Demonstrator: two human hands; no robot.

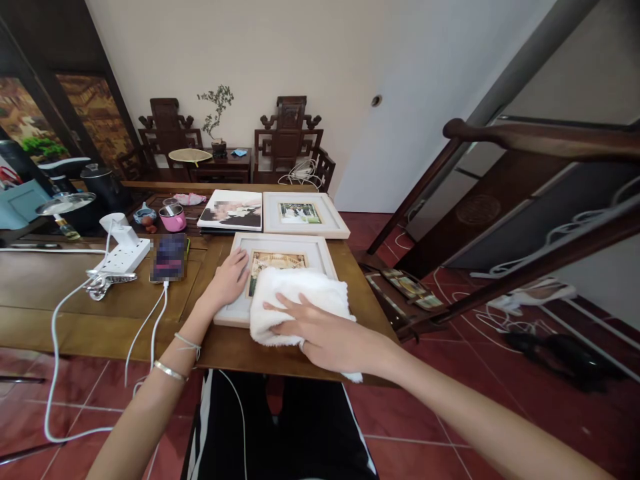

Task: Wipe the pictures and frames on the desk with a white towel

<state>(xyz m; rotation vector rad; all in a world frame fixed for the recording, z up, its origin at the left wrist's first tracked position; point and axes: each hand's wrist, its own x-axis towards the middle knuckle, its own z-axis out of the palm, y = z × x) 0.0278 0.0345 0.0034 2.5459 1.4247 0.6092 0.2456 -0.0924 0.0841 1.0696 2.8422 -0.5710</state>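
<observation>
White plush cloth [327, 290] — folded thick, fuzzy-edged — is pressed by the right hand [320, 330], fingers spread open, onto a pale rectangular wooden frame [321, 255] on the brown table [365, 300]; its left side is touched by the left hand [231, 277], fingers loosely extended.

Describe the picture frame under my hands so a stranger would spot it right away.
Find the wooden table, then its near right end. There lies a pale picture frame with the left hand on its left side. Unlike the rear picture frame beyond it, this one is partly covered by a white cloth under the right hand.
</observation>
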